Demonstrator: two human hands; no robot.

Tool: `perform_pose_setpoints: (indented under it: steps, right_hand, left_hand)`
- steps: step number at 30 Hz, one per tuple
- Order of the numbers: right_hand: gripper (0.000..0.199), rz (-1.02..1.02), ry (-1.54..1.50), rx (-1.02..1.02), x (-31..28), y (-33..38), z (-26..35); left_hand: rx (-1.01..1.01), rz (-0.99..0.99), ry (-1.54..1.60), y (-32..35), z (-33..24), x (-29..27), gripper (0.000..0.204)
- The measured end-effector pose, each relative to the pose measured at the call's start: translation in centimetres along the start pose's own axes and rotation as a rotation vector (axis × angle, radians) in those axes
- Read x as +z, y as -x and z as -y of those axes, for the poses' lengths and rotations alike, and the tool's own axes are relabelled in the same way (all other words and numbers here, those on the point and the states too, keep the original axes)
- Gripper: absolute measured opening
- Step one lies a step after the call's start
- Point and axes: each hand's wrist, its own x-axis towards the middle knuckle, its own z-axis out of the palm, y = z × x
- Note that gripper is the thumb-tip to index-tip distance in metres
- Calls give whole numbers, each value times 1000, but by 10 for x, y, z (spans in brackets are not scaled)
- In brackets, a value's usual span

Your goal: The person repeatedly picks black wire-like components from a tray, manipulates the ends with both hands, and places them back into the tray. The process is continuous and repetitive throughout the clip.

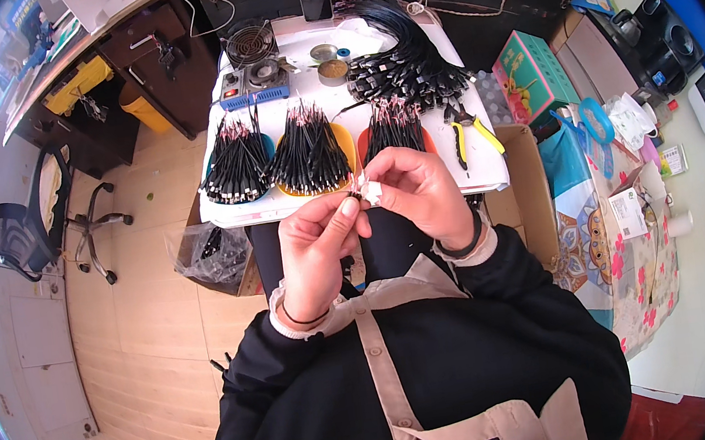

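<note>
My left hand (315,238) and my right hand (422,198) meet just in front of the table's near edge, both pinched closed. Between the left thumb and finger is the end of a thin black cable (357,194), mostly hidden. A small white piece (374,192) shows at the right fingertips; its kind is too small to make out. Just beyond stand three trays of black cables with pinkish wire ends: a blue-tray bundle (236,164), a yellow-tray bundle (309,150) and a red-tray bundle (394,127).
Yellow-handled wire cutters (473,137) lie at the table's right. Behind are a large heap of black cables (408,64), a blue device (255,84) and round tins (332,71). Boxes flank the table, one holding a plastic bag (214,253). An office chair (34,211) stands left.
</note>
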Motion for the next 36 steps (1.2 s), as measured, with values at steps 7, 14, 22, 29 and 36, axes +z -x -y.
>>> perform_pose_setpoints:
  steps: [7,14,22,29,36]
  right_hand:
    - [12,70,-596,119,5,3,-20]
    - [16,117,-513,288,-1,2,-4]
    - [20,205,-518,344,-4,3,-8]
    - [28,108,-663,283,5,8,-28]
    - [41,-25,53,182,-16,-3,-7]
  left_hand:
    - [59,-4,40,1,5,2,17]
    - [-115,122,69,4,-3,-9,16]
    - [-72,146,-102,6,-2,-8,15]
    - [-26,119,-141,2,7,-11,16]
    - [-34,144,-184,-6,3,-17,15]
